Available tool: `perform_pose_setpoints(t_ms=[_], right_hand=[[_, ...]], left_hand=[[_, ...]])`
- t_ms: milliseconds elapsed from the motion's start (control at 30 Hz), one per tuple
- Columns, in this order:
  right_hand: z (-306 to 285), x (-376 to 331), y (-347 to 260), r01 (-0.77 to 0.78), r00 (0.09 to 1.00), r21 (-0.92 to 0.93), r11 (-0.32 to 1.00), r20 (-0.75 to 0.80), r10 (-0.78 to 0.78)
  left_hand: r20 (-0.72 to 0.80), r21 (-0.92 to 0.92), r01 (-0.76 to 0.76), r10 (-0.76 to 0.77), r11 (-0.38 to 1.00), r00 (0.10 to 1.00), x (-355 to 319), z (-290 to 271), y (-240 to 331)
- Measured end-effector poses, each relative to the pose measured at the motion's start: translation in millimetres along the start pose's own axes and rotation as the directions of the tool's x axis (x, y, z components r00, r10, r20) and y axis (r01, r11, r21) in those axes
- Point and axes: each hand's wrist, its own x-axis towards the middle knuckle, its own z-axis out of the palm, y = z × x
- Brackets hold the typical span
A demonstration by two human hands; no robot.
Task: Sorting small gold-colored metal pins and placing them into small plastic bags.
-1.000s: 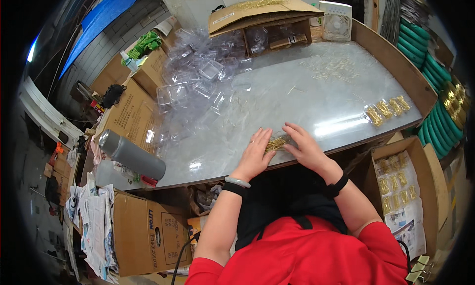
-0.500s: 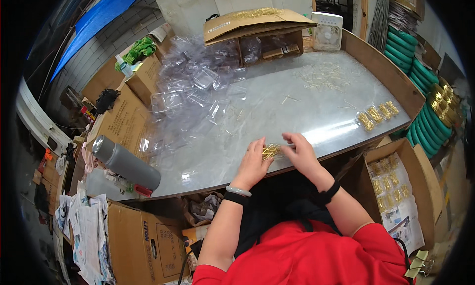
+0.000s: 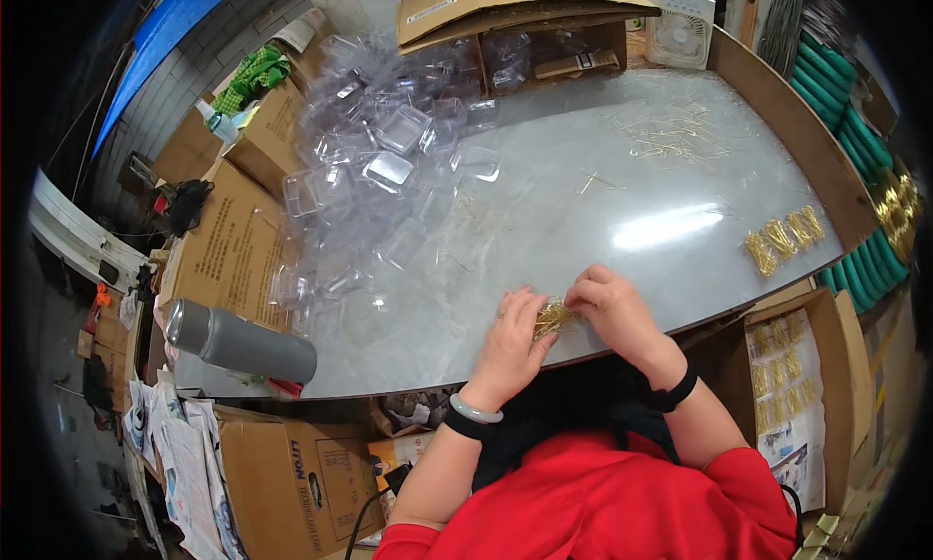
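Note:
A bundle of thin gold wire pieces [image 3: 552, 317] sits between my hands at the table's front edge. My left hand [image 3: 508, 346] is closed around its left side, thumb low and fingers over the top. At the bundle's right end, the fingertips of my right hand [image 3: 619, 315] are pinched together on the wires; exactly what they grip is partly hidden. To the right, several tied gold wire bundles [image 3: 783, 239] lie in a row on the grey table [image 3: 544, 229]. Loose gold wires [image 3: 671, 137], some with curled ends, are scattered farther back.
Clear plastic boxes [image 3: 389, 171] are heaped at the left. A grey flask [image 3: 243, 344] lies near the front left edge. At the back stand an opened carton [image 3: 525, 16] and a white fan [image 3: 678, 30]. Below right, a carton [image 3: 846, 366] holds more gold bundles.
My right hand has closed from spread fingers into a pinch at the bundle's right end. Both hands and the bundle appear slightly lower and farther right as the view has shifted.

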Motion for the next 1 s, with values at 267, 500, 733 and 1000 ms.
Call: perform_pose_setpoints(t_ms=[267,500,733,1000], right_hand=[[17,-20,-15,0.035,0.994,0.013,0.999,-0.100,-0.033],[28,-8,-2,0.085,0.989,-0.007,0.996,0.124,-0.084],[14,1,-14,0.197,0.978,-0.182,0.963,0.111,-0.179],[17,-2,-10,0.242,0.944,-0.266,0.933,0.287,-0.163]], left_hand=[[-0.004,-0.028,0.061,-0.061,0.998,0.998,-4,0,3],[-0.040,-0.081,0.084,-0.087,0.993,0.995,-3,0,2],[-0.041,-0.018,0.074,-0.075,0.997,0.996,-3,0,1],[-0.234,0.107,0.297,-0.266,0.949,0.935,-43,-25,23]])
